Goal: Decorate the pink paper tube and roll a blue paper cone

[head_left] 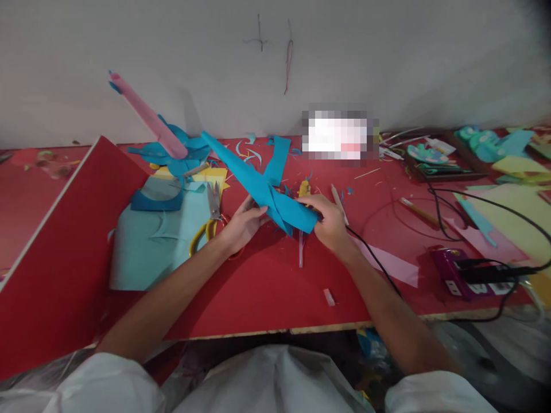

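A long piece of blue paper (252, 182), rolled or folded into a tapering shape, slants up to the left above the table. My left hand (244, 228) grips it near the middle from below, with the thumb on its lower edge. At its lower right end, my right hand (330, 222) is closed on the paper's edge, some fingers hidden behind it. A yellow-tipped glue gun (305, 188) lies partly hidden behind the paper, and a clear glue stick (301, 252) shows just below. Scissors (210, 215) with yellow and red handles lie beside my left hand.
At left stand a red board (64, 252) and light-blue paper sheets (142, 252). A pink paper tube (148, 115) rises from blue cut-outs behind. Rightward lie a pink strip (390, 261), a purple power box (447, 264) with black cables, and a tray (471, 172). An eraser (329, 297) lies in front.
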{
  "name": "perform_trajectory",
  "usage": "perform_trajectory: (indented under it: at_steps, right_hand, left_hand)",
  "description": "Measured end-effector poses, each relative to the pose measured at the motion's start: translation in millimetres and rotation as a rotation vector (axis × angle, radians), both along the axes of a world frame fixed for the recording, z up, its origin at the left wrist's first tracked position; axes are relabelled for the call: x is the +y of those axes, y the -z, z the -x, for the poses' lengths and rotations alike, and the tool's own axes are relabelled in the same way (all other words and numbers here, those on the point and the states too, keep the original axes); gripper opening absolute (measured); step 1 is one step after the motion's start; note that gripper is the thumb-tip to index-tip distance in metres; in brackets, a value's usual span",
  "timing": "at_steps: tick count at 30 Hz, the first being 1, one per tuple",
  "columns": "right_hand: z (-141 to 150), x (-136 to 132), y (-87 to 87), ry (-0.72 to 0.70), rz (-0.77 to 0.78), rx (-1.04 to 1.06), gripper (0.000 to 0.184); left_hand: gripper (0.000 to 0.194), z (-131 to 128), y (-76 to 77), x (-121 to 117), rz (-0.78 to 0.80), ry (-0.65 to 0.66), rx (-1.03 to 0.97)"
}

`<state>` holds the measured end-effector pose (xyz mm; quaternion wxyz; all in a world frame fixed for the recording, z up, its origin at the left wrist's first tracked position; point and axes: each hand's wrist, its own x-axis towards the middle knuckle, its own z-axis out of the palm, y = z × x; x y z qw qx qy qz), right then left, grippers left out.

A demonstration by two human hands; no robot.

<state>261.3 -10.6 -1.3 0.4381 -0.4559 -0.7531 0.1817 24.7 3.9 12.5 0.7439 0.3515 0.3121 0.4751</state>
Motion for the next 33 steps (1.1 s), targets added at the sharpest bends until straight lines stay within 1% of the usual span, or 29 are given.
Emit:
perform_trajectory:
  at_steps: [2,4,5,7,10,12,14,16,18,21,25,30,33]
  right_hand:
    - [-3.7,1.8,4.6,0.05,-0.052,0.037,0.027]
    - [-9.5,4.6,5.9,0.077,-0.077,0.076,0.028]
    - [-12.3,6.2,5.5,0.089,-0.087,0.105,0.028]
    - [-16.7,9.3,3.9,0.101,-0.097,0.161,0.026]
    - [-20.1,13.0,2.9,0.095,-0.103,0.213,0.026]
    - [-21.2,14.6,3.7,0.082,-0.103,0.235,0.027]
    - [-22.0,15.8,5.1,0.084,-0.101,0.245,0.026]
    - [-22.7,16.8,6.2,0.077,-0.079,0.239,0.027]
    - [-23.1,17.6,6.9,0.068,-0.052,0.232,0.028]
    - [-23.8,18.5,7.3,0.052,-0.031,0.219,0.027]
    - [-25.4,19.6,8.8,0.048,-0.022,0.205,0.026]
    - [-27.4,21.8,11.7,0.04,-0.008,0.198,0.027]
    - [-28.1,22.7,12.4,0.032,-0.003,0.201,0.027]
  left_hand:
    - [0.042,4.8,-2.0,3.7,-0.02,0.019,0.003]
    - [0.041,14.7,-3.9,10.8,-0.04,-0.028,0.005]
    - [0.04,21.3,-4.4,15.2,-0.05,-0.082,0.01]
    - [0.037,36.3,-3.7,23.8,-0.076,-0.238,0.018]
    - [0.031,56.6,0.7,31.8,-0.113,-0.453,0.08]
    - [0.025,64.9,4.0,32.8,-0.16,-0.584,0.151]
    - [0.021,68.3,5.9,31.6,-0.212,-0.672,0.218]
    - [0.02,68.3,5.8,30.1,-0.24,-0.692,0.262]
    - [0.021,67.2,4.3,29.3,-0.253,-0.669,0.279]
    - [0.022,67.0,2.0,29.6,-0.275,-0.641,0.271]
    - [0.028,69.4,1.8,31.4,-0.295,-0.666,0.263]
    - [0.026,70.7,1.9,33.7,-0.267,-0.642,0.296]
    - [0.025,71.0,2.0,34.6,-0.241,-0.656,0.305]
